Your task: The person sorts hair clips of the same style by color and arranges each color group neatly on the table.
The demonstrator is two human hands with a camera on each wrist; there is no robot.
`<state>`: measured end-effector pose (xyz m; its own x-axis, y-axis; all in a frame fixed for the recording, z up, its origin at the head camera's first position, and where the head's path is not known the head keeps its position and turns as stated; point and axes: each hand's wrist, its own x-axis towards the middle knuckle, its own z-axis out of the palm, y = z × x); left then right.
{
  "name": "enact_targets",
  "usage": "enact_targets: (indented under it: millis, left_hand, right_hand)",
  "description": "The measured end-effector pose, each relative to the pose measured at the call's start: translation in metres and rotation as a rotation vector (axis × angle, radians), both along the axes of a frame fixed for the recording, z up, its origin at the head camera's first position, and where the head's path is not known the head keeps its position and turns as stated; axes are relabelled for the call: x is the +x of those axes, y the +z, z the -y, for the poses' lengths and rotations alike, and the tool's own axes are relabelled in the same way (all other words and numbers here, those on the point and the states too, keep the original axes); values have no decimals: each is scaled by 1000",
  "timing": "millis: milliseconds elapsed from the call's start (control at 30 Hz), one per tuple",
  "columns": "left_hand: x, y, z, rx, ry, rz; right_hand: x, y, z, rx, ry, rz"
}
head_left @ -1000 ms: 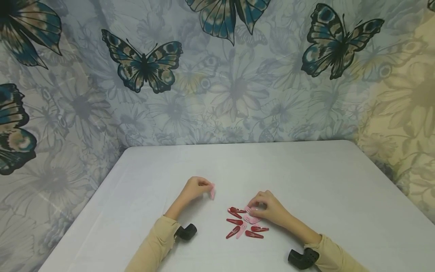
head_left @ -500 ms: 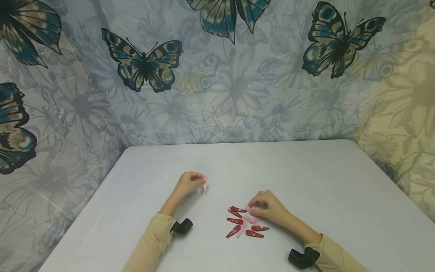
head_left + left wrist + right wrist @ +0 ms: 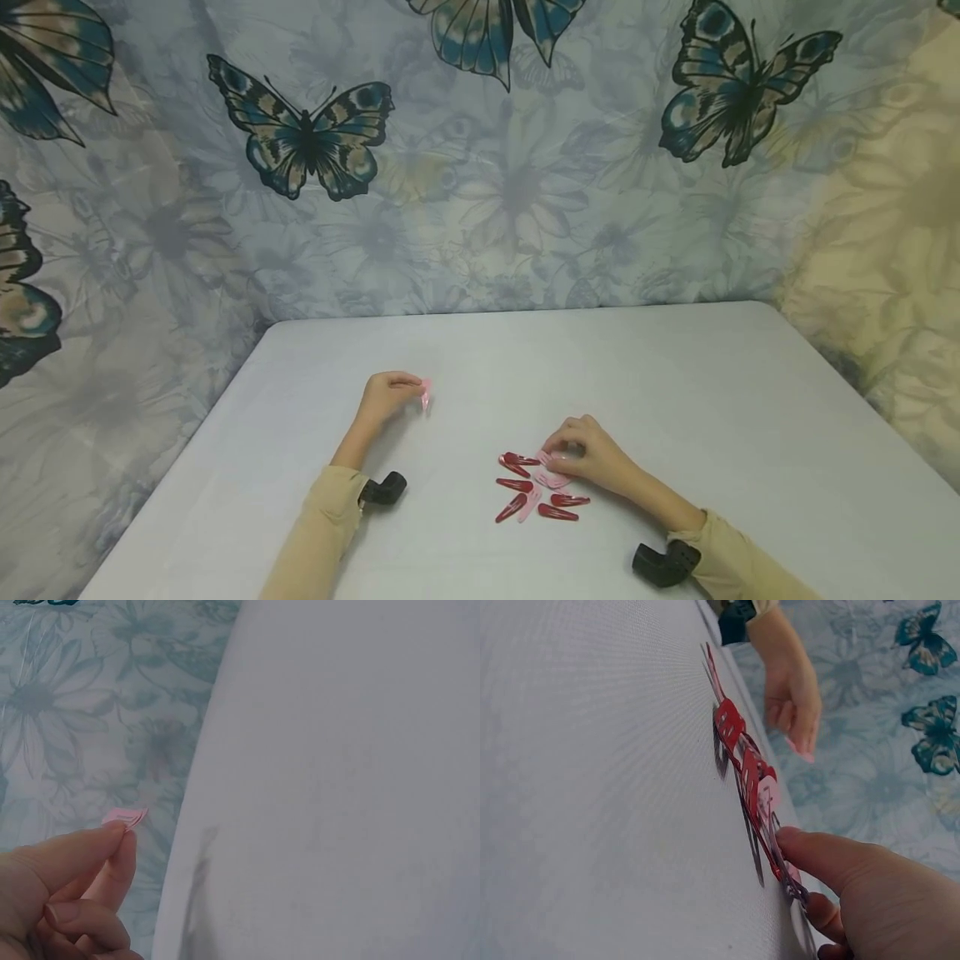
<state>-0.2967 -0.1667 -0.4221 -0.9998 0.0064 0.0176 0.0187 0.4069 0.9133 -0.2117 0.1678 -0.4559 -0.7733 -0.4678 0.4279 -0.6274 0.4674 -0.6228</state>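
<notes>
My left hand [image 3: 385, 397] is raised over the left part of the table and pinches a pink snap hair clip [image 3: 426, 398] between thumb and fingertips. That clip [image 3: 126, 817] pokes out above the fingertips in the left wrist view. At the pile in the middle, my right hand [image 3: 591, 454] pinches a pink hair clip [image 3: 553, 480] with curled fingers, which partly cover it. Several red hair clips [image 3: 558, 512] lie fanned around the pink ones. From the right wrist, red clips [image 3: 729, 720] appear edge-on beside the thumb [image 3: 817, 851].
A white-covered table [image 3: 675, 375] spreads beneath both hands. Its far edge meets a hanging cloth [image 3: 517, 250] printed with butterflies and flowers. Black wrist devices [image 3: 384, 489] sit on both sleeves.
My left hand has moved left and farther away over the table, carrying the pink hair clip. My right hand stays at the pile. The head view has shifted slightly.
</notes>
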Motion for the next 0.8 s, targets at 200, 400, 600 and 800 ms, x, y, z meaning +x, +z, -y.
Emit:
enact_targets:
  millis: [200, 400, 600, 800]
  left_hand:
    - [-5, 0, 14, -34, 33, -3]
    - [-17, -4, 26, -90, 37, -18]
    - [-26, -1, 37, -160, 21, -74]
    - [-29, 7, 38, -288, 121, -40]
  right_hand:
    - [-1, 3, 3, -3, 4, -3]
    - [3, 1, 2, 0, 1, 0]
    - [2, 2, 1, 3, -5, 11]
    - [2, 3, 1, 12, -3, 17]
